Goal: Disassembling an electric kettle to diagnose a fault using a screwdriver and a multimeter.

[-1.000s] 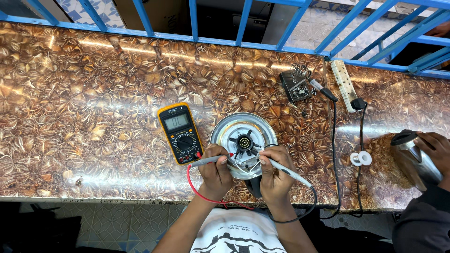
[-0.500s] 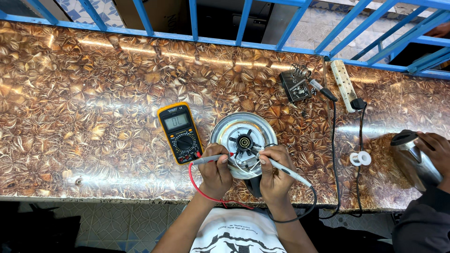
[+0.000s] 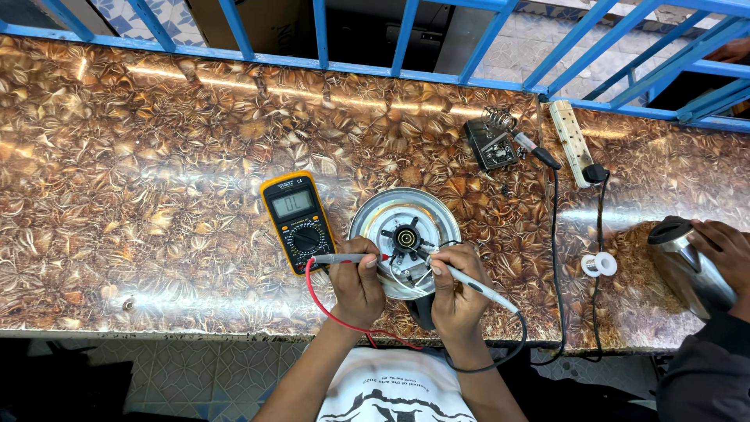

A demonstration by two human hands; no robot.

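While the round metal kettle base lies upturned at the centre of the frame, the left hand is closed round the red probe and the right hand round the grey probe — both tips meeting its inner contacts. The probes look light, stiff and slim, best pinched near the tip; their leads are soft. The yellow meter sits just left of the base. At the right edge, another person's hand holds a steel kettle
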